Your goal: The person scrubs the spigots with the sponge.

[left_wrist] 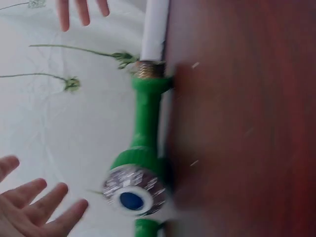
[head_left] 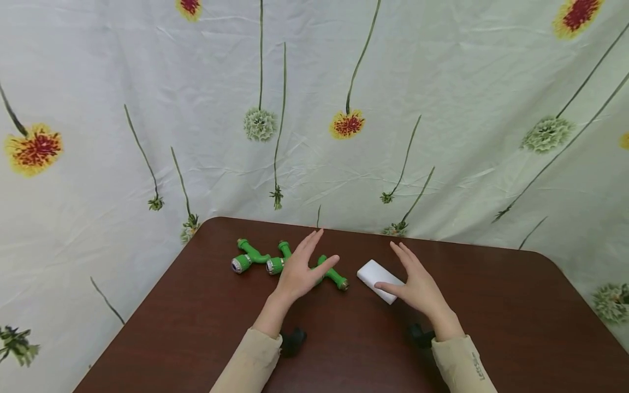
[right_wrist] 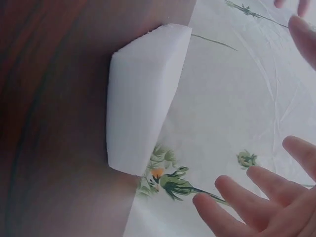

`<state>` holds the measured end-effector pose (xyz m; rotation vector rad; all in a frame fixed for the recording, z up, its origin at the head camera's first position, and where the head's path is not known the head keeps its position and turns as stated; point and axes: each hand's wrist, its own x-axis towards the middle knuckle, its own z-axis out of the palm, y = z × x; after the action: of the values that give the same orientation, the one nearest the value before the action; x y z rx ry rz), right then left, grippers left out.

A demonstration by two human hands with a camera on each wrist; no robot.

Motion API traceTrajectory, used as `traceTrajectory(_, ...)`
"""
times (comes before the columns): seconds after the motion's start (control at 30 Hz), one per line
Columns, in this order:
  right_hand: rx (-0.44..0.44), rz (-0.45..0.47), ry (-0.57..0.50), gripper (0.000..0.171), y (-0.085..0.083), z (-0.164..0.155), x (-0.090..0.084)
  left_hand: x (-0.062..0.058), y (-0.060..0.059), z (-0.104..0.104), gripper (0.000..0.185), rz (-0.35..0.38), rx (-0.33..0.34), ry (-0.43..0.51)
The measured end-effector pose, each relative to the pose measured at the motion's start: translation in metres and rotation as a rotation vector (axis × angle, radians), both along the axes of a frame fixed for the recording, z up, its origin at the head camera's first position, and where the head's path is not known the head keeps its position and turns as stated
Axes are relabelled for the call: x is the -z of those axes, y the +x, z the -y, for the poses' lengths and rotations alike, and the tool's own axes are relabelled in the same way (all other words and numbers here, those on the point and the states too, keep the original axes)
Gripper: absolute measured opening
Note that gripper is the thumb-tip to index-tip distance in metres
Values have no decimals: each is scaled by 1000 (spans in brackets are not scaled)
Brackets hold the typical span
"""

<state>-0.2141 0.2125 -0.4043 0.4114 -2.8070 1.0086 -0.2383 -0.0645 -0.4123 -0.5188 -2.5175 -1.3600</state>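
Green pipe fittings (head_left: 255, 259) lay at ten o'clock on the brown table (head_left: 491, 327), the left hand (head_left: 300, 270) hovering over them, fingers spread and empty, while the right hand (head_left: 417, 284), equally open, hovered beside a white block (head_left: 375, 275) at one o'clock.

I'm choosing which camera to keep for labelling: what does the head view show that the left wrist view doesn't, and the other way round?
Only the head view shows the whole layout: both sleeves, the left hand open over the green pipe fittings, the right hand open beside the white block, and the full brown table.

Only the left wrist view shows a close end-on look at one fitting's metal-ringed end with a blue centre.

Both show green fittings, the white block, the table, the flowered cloth and open fingers.
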Motion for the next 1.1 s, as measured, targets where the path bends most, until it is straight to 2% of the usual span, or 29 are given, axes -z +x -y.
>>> traceTrajectory(0.27, 24, 23, -162, 84, -4, -2, 8, 19, -4, -1, 49, 45, -60, 340)
traceTrajectory(0.4, 37, 69, -224, 77, -6, -3, 13, 25, -3, -1, 41, 52, -94, 438)
traceTrajectory(0.5, 38, 97, -252, 74, -7, -4, 17, 29, -2, 0, 40, 52, -119, 433)
traceTrajectory(0.83, 68, 178, -284, 72, -10, -4, 25, 42, 4, 1, 41, 56, -189, 316)
traceTrajectory(1.1, 61, 177, -274, 72, -12, -8, 36, 49, 10, 1, 43, 133, -256, 258)
